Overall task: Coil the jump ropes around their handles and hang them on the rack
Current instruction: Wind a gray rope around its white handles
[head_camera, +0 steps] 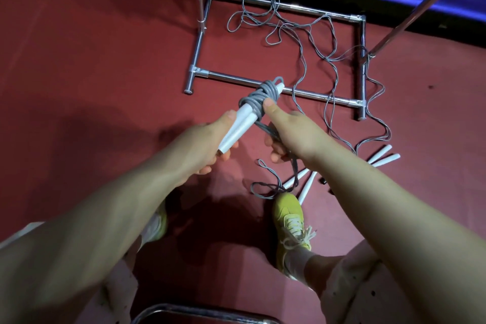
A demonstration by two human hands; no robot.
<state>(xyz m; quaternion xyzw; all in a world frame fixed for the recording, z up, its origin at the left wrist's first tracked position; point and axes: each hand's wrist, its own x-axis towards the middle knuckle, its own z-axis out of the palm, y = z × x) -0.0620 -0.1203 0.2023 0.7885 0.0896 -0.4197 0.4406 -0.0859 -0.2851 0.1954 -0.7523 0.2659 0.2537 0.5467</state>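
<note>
Head view: left hand grips paired white handles; right hand apparently pinches the grey rope. Keep each wrap taut, laid beside the last.

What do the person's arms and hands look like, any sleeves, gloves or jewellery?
Both forearms are bare up to the frame edge, with no sleeves showing. The left hand and right hand wear no gloves, and no rings, watch or bracelets are visible.

rack uprights: cut off at top | left shoe: mostly hidden
</note>
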